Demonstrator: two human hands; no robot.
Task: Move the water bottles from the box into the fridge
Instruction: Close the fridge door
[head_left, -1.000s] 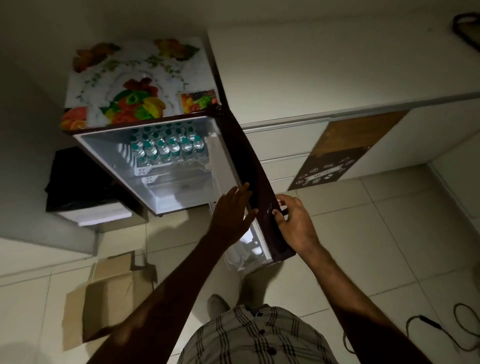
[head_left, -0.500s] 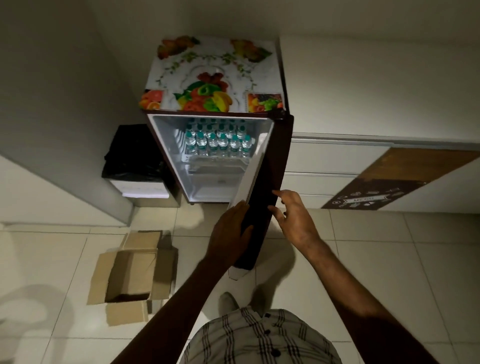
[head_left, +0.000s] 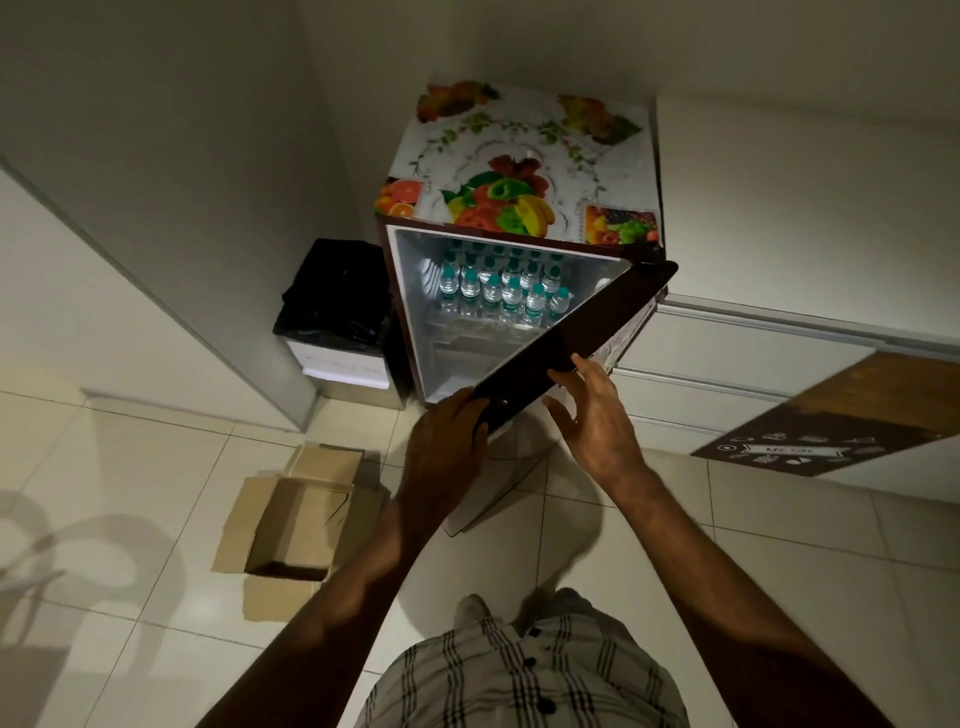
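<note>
A small fridge (head_left: 519, 171) with a fruit-print cover on top stands against the wall. Its dark door (head_left: 571, 338) is swung partway across the opening. Several water bottles (head_left: 501, 291) with teal caps stand in rows on the upper shelf inside. My left hand (head_left: 449, 441) grips the door's free edge, its fingers curled over that edge. My right hand (head_left: 597, 410) rests against the door's outer face with straight fingers. An open cardboard box (head_left: 296, 525) lies on the floor to the left; no bottles show inside it.
A bin lined with a black bag (head_left: 337, 306) stands left of the fridge. White cabinet drawers (head_left: 727, 364) run along the right wall. A wall corner (head_left: 249, 364) juts out at the left. The floor is pale tile (head_left: 779, 545).
The fridge door has swung from wide open to partly across the opening. Both hands stayed on it, and my view turned right so the fridge is now centred.
</note>
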